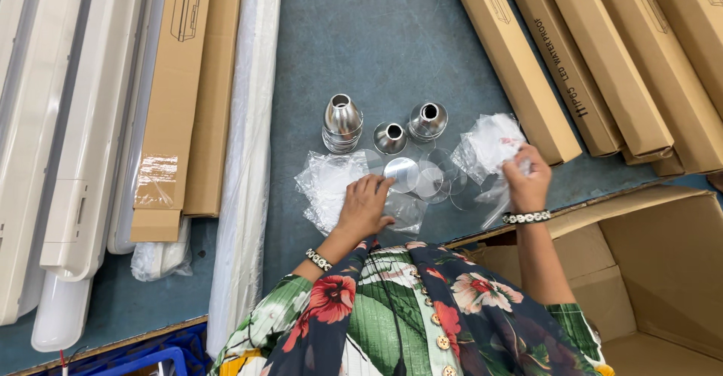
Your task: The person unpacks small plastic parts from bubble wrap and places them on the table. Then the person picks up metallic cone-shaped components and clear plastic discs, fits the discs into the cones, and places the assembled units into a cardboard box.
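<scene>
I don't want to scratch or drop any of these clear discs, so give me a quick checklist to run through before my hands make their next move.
1. Left hand placed on the table: ok, it rests flat on a clear plastic bag, fingertips by the clear discs.
2. Right hand grip: ok, it holds a crumpled plastic bag; whether a disc is inside, cannot tell.
3. Discs laid out flat: ok, several overlap on the blue table.
4. Three metal cones upright and apart from the hands: ok.
5. Open carton within reach at the right: ok; its contents, cannot tell.
</scene>
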